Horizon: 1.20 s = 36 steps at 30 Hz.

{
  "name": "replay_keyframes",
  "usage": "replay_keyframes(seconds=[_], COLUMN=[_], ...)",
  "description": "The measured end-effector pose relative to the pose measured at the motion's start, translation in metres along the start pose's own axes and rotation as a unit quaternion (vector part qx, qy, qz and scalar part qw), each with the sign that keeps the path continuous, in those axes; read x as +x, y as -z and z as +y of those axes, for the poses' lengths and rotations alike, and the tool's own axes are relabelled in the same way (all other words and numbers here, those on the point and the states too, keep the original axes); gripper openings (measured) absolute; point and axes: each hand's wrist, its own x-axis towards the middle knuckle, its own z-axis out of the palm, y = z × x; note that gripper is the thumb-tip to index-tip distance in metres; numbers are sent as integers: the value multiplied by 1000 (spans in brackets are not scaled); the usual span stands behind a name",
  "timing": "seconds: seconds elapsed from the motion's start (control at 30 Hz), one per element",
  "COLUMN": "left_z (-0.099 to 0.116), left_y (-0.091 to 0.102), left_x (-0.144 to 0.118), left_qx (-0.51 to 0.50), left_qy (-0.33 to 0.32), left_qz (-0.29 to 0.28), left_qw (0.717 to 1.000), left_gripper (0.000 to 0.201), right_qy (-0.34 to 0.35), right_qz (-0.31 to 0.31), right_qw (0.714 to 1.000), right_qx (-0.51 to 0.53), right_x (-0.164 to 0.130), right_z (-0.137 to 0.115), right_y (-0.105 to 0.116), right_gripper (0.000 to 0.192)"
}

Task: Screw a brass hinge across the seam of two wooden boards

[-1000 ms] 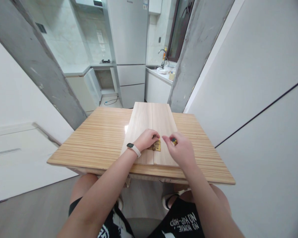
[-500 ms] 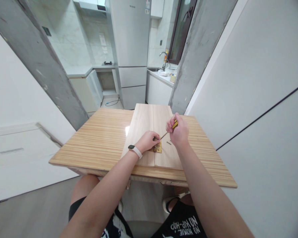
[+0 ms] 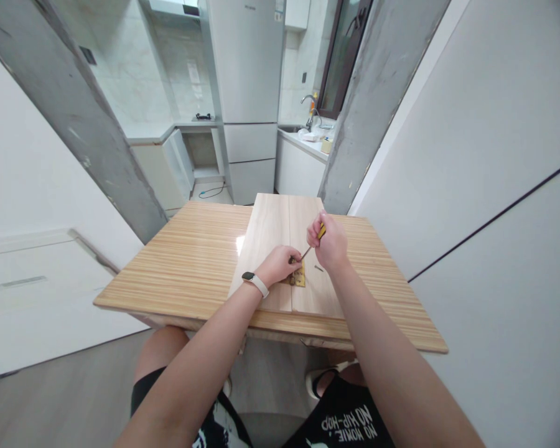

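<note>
My right hand [image 3: 330,241] is wrapped round the yellow and black handle of a screwdriver [image 3: 322,231]. Its thin shaft slants down and left to a brass-coloured hinge [image 3: 300,277]. The hinge lies across the seam between two pale wooden boards, the left board [image 3: 266,227] and the right board [image 3: 303,218]. At the hinge's upper edge, my left hand [image 3: 282,264] has thumb and fingers pinched together beside the screwdriver tip. What those fingertips hold is hidden. To the right of the hinge, a small screw [image 3: 318,268] lies on the right board.
Under the boards is a striped wooden table [image 3: 182,261], its front edge close to my knees. A fridge [image 3: 252,143] stands beyond it, with a sink counter [image 3: 303,149] to the right. A white panel [image 3: 485,186] closes in the right side.
My right hand and the screwdriver have shifted slightly left and up, with the handle turned a little in the grip. My left hand stays at the hinge.
</note>
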Motion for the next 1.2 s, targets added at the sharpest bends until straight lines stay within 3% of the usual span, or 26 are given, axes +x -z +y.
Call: replay_keyframes(seconds=[0.43,0.67,0.97,1.2], left_z=[-1,0,-2,-2], left_y=[1,1,-1,0], left_x=[-1,-1,-1,-1], left_qx=[-6,0,3,1], left_qy=[-15,-23,-15,-24], left_qz=[-2,2,4,4], left_qw=[1000,1000,1000,1000], left_gripper=[10,11,9,10], right_qy=[-67,-93,7,40], right_qz=[-110,-183,-92,-66], right_qw=[991,978,995,997], right_qx=[30,43,25,-3], right_x=[15,14,10,-1], right_z=[-1,-1,12,16], right_y=[8,0,2,4], right_gripper=[44,37,28,29])
